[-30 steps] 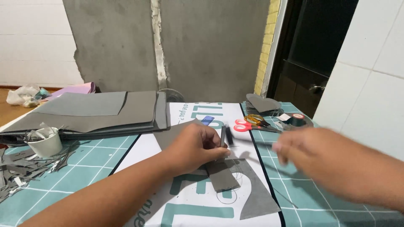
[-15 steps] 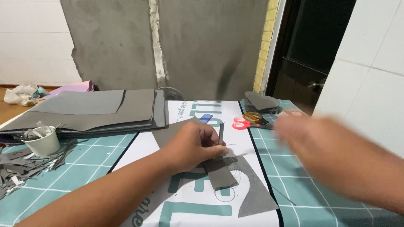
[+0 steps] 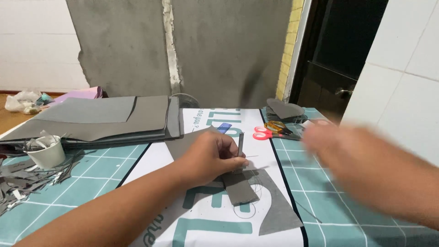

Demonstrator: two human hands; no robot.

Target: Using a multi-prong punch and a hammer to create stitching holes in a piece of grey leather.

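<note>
My left hand (image 3: 211, 157) rests on the white printed sheet (image 3: 201, 228) and holds a small dark pen-like tool (image 3: 240, 143) upright between its fingers. Under and beside it lie grey cut pieces of sheet material (image 3: 256, 201), one a small rectangle, one a curved wedge. My right hand (image 3: 352, 153) hovers blurred above the teal cutting mat (image 3: 347, 215) at the right, fingers spread, holding nothing that I can make out. Red-handled scissors (image 3: 265, 133) and yellow-handled scissors (image 3: 276, 126) lie just beyond it.
A stack of large grey sheets (image 3: 105, 119) lies at the back left. A white paper cup (image 3: 46, 153) with scraps stands at the left among grey offcuts (image 3: 23, 183). More grey cut shapes (image 3: 283, 110) sit at the back right. A concrete wall and dark doorway stand behind.
My right hand has swept from the front right towards the back right, near the scissors. My left hand stays put, the tool now standing more upright.
</note>
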